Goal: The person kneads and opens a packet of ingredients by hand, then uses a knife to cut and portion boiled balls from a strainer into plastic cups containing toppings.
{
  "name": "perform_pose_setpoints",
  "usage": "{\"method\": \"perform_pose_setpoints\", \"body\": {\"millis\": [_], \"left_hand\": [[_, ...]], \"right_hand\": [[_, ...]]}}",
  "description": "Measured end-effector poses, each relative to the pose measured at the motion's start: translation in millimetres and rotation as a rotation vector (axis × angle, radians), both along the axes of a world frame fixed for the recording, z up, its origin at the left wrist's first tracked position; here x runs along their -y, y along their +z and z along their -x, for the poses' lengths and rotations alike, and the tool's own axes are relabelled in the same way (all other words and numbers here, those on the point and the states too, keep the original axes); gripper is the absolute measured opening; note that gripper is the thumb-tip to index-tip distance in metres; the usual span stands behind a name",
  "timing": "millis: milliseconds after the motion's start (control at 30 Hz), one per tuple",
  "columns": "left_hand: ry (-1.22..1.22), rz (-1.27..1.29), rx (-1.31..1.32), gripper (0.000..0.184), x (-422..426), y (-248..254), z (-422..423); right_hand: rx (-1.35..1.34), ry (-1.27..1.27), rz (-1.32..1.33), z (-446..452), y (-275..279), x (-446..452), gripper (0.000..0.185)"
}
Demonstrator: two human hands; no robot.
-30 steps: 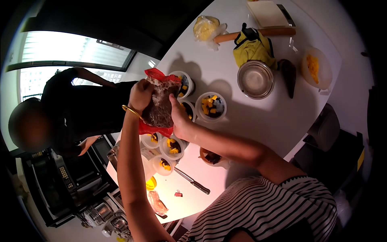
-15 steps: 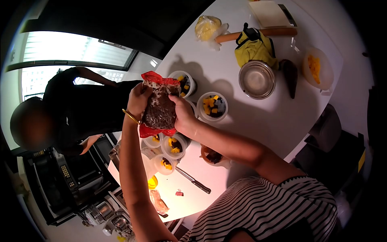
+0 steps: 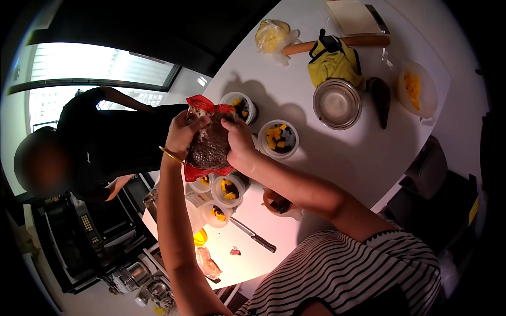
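Left hand (image 3: 179, 132) and right hand (image 3: 242, 145) are both gripping the dark-filled bag (image 3: 208, 150), thumbs pressing its upper part; how far the fingers are reaching underneath is hard to tell, since the bag is hiding them. Bag is sitting between the two hands, held up over the table (image 3: 348, 168), long axis running roughly top to bottom in view, red flaps (image 3: 198, 101) showing at both ends, bulk lying below the thumbs. Left is holding the side toward the other person (image 3: 118, 131); right is nearer the cup of yellow cubes (image 3: 278, 157). More cups (image 3: 241, 196) are standing below the lower flap in view. Farther out, a knife (image 3: 255, 236) is lying near those; a metal bowl (image 3: 337, 104) and yellow cloth (image 3: 337, 66) are sitting upper right.
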State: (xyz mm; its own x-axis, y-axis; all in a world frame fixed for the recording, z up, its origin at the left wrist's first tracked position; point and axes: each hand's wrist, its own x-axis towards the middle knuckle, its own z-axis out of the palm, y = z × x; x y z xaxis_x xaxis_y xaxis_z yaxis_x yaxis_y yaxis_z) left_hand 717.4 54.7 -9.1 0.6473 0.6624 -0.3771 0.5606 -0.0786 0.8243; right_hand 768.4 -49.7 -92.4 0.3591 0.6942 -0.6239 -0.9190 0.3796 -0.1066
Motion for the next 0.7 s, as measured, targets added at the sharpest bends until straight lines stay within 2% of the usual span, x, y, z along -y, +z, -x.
{"method": "perform_pose_setpoints", "body": {"millis": [67, 133, 233, 367, 433, 467, 533, 567, 633, 700], "left_hand": [[-0.026, 0.051, -0.013, 0.028, 5.3, 3.8, -4.7], [-0.062, -0.057, -0.083, 0.038, 3.3, 0.8, -6.7], [-0.039, -0.118, -0.104, 0.039, -4.7, -6.7, -4.5], [-0.043, -0.103, -0.054, 0.04, -5.2, -6.5, -9.5], [0.048, 0.194, -0.001, 0.036, 5.9, 8.1, -23.6], [0.053, 0.194, -0.003, 0.036, 2.1, 5.6, -23.2], [-0.019, 0.103, -0.147, 0.032, -5.8, -0.7, -23.2], [-0.02, 0.103, -0.147, 0.032, -7.3, -4.2, -22.2], [0.012, -0.104, -0.182, 0.03, -7.0, -7.7, -23.1], [0.056, -0.122, -0.167, 0.03, -8.2, -10.7, -22.9]], "right_hand": [[0.03, -0.001, -0.036, 0.3, -2.9, -0.1, 0.015], [0.006, 0.011, 0.006, 4.5, -1.8, 2.1, 0.016], [-0.096, 0.117, -0.069, 8.0, -8.3, 2.0, 0.018], [-0.009, 0.121, -0.068, 6.1, -3.8, 5.1, 0.02], [-0.042, 0.133, -0.113, 3.1, -0.5, 8.6, 0.02], [-0.074, 0.146, -0.158, 2.7, 1.5, 9.8, 0.021], [-0.145, 0.166, -0.175, 5.6, -3.0, 8.9, 0.019], [-0.213, 0.181, -0.191, 6.1, -5.5, 8.4, 0.018], [-0.192, 0.125, -0.175, 7.9, -2.6, 7.5, 0.018], [-0.172, 0.069, -0.16, 6.8, 2.8, 7.7, 0.018]]}}
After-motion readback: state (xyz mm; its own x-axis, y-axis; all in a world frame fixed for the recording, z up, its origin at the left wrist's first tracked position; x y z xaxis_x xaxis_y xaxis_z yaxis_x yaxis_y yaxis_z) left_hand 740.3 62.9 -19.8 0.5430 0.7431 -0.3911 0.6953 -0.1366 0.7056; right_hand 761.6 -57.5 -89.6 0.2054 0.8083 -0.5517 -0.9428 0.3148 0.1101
